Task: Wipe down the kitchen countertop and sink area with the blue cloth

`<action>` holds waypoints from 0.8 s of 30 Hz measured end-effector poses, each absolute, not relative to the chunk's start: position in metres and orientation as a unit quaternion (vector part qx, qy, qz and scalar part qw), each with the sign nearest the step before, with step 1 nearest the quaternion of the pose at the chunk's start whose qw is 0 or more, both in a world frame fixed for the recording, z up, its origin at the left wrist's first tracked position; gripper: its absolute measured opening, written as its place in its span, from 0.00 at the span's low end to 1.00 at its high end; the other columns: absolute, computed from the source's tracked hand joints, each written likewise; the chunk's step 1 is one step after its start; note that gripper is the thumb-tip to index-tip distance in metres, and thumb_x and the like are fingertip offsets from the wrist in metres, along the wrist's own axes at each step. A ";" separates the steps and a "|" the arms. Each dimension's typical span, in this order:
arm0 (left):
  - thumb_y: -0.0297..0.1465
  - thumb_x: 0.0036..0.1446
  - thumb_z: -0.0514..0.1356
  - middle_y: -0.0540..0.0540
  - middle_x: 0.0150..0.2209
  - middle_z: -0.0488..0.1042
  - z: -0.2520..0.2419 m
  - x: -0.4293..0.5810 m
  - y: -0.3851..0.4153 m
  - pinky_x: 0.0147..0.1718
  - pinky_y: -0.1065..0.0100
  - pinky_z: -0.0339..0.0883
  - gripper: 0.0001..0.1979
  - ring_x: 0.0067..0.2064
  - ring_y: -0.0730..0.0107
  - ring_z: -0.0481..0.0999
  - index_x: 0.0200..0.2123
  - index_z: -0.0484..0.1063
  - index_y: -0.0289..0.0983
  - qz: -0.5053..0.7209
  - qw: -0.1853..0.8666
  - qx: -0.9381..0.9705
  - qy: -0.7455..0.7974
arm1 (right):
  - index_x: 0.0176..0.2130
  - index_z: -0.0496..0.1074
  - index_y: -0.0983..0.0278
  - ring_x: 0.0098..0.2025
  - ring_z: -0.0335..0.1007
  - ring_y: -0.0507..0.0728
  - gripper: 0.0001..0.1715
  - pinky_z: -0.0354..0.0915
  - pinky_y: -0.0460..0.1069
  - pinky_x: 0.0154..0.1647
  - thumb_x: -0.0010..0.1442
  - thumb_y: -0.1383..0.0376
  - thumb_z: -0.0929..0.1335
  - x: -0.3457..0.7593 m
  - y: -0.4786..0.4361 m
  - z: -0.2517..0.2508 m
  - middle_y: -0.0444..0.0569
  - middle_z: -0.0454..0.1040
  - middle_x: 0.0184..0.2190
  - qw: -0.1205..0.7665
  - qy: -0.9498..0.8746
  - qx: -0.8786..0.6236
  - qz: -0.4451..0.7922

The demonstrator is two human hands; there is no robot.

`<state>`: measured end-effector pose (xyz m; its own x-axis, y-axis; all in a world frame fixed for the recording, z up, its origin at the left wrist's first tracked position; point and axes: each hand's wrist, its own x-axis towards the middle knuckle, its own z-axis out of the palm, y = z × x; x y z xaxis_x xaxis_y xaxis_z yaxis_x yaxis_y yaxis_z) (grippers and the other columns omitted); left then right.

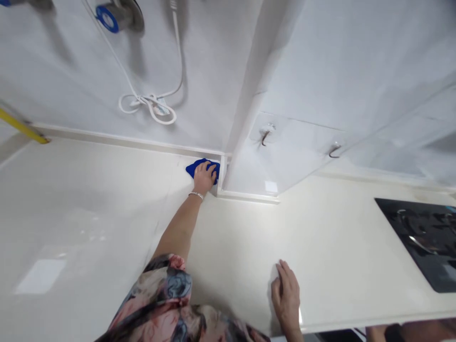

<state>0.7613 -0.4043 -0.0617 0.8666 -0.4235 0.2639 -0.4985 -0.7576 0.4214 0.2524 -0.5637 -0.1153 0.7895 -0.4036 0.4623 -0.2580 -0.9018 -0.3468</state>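
A blue cloth [192, 168] lies bunched in the corner where the pale countertop [228, 237] meets the back wall and a boxed-out pillar. My left hand [205, 175], with a bracelet at the wrist, presses down on this cloth, its fingers bent over it right beside the pillar's base. Part of the cloth is hidden under the palm. Nearer the counter's front edge, my right hand [287, 294] rests on the surface, fingers stretched forward and holding nothing.
Right of me, a black glass hob [420, 242] is set in the counter. The pillar [249, 175] juts out, with two hooks on it. A white cable [153, 102] hangs looped near a blue-capped valve [109, 19]. A yellow pipe [23, 126] stands far left. Skin with a dark band [394, 332] shows bottom right.
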 end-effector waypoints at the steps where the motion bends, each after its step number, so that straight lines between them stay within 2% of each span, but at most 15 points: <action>1: 0.36 0.71 0.49 0.37 0.67 0.69 -0.060 0.748 -0.396 0.70 0.47 0.56 0.25 0.69 0.49 0.64 0.64 0.74 0.38 0.076 0.240 0.935 -0.251 | 0.70 0.65 0.60 0.67 0.68 0.67 0.29 0.69 0.68 0.65 0.73 0.65 0.63 0.253 -0.564 -0.115 0.59 0.71 0.66 0.135 0.176 -0.935 -0.278; 9: 0.36 0.70 0.49 0.34 0.71 0.65 -0.062 0.608 -0.337 0.71 0.45 0.55 0.27 0.72 0.48 0.62 0.67 0.70 0.35 0.066 0.197 0.935 -0.288 | 0.67 0.67 0.61 0.67 0.68 0.64 0.27 0.67 0.67 0.68 0.71 0.67 0.62 0.259 -0.561 -0.115 0.58 0.73 0.64 0.133 0.172 -0.928 -0.302; 16: 0.38 0.67 0.56 0.30 0.75 0.58 -0.079 0.482 -0.350 0.73 0.41 0.53 0.33 0.76 0.42 0.56 0.71 0.63 0.32 0.021 0.203 0.899 -0.388 | 0.64 0.69 0.64 0.66 0.68 0.63 0.24 0.67 0.67 0.68 0.71 0.67 0.62 0.260 -0.565 -0.123 0.60 0.74 0.62 0.109 0.159 -0.927 -0.321; 20: 0.43 0.68 0.56 0.33 0.77 0.51 -0.087 0.418 -0.359 0.75 0.45 0.51 0.36 0.78 0.47 0.51 0.75 0.57 0.35 0.004 0.222 0.848 -0.481 | 0.64 0.70 0.65 0.66 0.69 0.64 0.24 0.67 0.67 0.68 0.72 0.66 0.62 0.258 -0.567 -0.126 0.60 0.74 0.63 0.117 0.156 -0.925 -0.325; 24: 0.44 0.67 0.58 0.38 0.77 0.54 -0.082 0.405 -0.335 0.75 0.48 0.51 0.35 0.78 0.50 0.51 0.74 0.60 0.40 -0.021 0.233 0.810 -0.539 | 0.66 0.68 0.64 0.67 0.69 0.64 0.26 0.66 0.68 0.69 0.73 0.65 0.61 0.253 -0.568 -0.125 0.61 0.73 0.64 0.135 0.139 -0.928 -0.318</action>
